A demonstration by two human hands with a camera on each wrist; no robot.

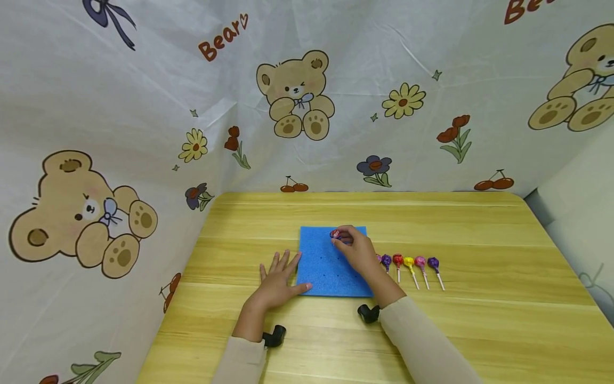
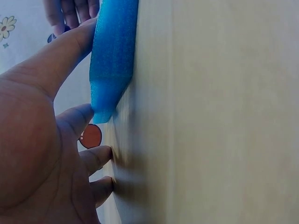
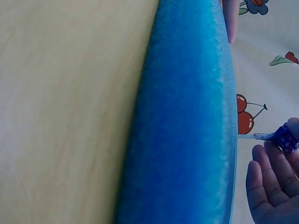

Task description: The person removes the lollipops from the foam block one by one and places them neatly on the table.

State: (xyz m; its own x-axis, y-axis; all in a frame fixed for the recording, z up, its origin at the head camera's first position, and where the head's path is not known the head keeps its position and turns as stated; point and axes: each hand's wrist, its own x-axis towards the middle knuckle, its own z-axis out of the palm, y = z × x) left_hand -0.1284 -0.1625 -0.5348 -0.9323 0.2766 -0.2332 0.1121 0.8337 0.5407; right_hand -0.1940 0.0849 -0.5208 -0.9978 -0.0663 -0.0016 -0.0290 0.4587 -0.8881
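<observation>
A flat blue foam block (image 1: 318,274) with small dark holes lies on the table. My right hand (image 1: 358,252) pinches a wrapped lollipop (image 1: 334,234) by its head over the block's far part. In the right wrist view that lollipop (image 3: 284,138) looks dark purple, though the head view shows red on it. Its white stick (image 3: 247,136) meets the foam's top face; how deep it goes is hidden. My left hand (image 1: 278,284) is spread at the block's left side, thumb on the near left corner (image 2: 112,70), the other fingers reaching the table and the block's edge.
Right of the block is a row of several lollipops, among them a red one (image 1: 398,259), a yellow one (image 1: 409,262) and a purple one (image 1: 434,262). My right forearm partly covers the row's left end. A bear-print cloth (image 1: 350,154) hangs behind the wooden table (image 1: 479,229).
</observation>
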